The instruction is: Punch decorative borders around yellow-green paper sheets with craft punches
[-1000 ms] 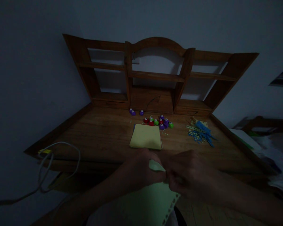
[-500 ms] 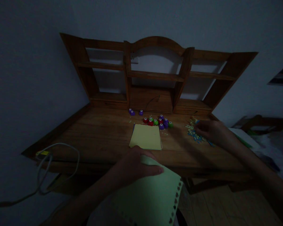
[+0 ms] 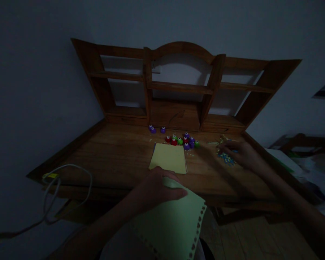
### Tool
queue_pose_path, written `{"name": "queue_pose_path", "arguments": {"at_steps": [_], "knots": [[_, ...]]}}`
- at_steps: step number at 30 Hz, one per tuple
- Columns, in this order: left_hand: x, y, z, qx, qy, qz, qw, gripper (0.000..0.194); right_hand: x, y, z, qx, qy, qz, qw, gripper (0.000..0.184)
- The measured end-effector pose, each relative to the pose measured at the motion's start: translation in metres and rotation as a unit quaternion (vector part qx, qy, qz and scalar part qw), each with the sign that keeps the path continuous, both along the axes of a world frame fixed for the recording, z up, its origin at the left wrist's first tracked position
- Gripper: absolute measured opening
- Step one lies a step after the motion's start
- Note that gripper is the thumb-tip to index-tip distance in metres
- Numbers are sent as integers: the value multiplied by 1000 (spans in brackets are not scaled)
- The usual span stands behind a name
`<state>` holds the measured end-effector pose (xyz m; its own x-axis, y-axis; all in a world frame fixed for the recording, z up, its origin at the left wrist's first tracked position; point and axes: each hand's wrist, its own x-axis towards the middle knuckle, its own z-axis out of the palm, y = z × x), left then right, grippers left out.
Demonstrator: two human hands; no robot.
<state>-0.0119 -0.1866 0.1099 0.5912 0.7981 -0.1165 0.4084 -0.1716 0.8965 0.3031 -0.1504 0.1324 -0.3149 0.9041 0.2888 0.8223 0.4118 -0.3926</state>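
Observation:
My left hand (image 3: 158,187) lies closed over the top edge of a pale green paper sheet (image 3: 173,227) with punched heart-shaped holes along its right and lower edges; the sheet rests on my lap in front of the desk. My right hand (image 3: 239,153) reaches out to the right part of the wooden desk (image 3: 116,159) and rests on a pile of blue and yellow paper strips (image 3: 225,157), fingers curled down onto them. A stack of yellow paper (image 3: 168,158) lies in the desk's middle. Behind it sit several small purple, red and green craft punches (image 3: 182,139).
The desk has a wooden shelf hutch (image 3: 178,85) against the wall. A white cable (image 3: 67,177) loops over the desk's left front corner. A bed or bench with cloth (image 3: 300,159) stands at the right. The room is dim.
My right hand left the green sheet and went out to the strip pile on the right, now drawn slightly nearer. My left hand still holds the sheet, which lies flatter.

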Motion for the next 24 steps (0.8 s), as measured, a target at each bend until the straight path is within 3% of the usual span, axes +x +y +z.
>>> {"name": "queue_pose_path", "arguments": {"at_steps": [3, 8, 14, 24], "knots": [[3, -1, 1, -2, -12, -11, 1000, 27, -38, -25, 7, -107, 28, 118, 987, 19], [5, -6, 7, 17, -10, -24, 1000, 21, -91, -54, 22, -163, 1, 266, 950, 18], [2, -10, 8, 22, -8, -23, 999, 20, -95, -54, 23, -176, 7, 307, 935, 18], [2, -9, 8, 19, 12, -20, 1000, 22, -97, -54, 23, -164, 5, 307, 937, 20]]}}
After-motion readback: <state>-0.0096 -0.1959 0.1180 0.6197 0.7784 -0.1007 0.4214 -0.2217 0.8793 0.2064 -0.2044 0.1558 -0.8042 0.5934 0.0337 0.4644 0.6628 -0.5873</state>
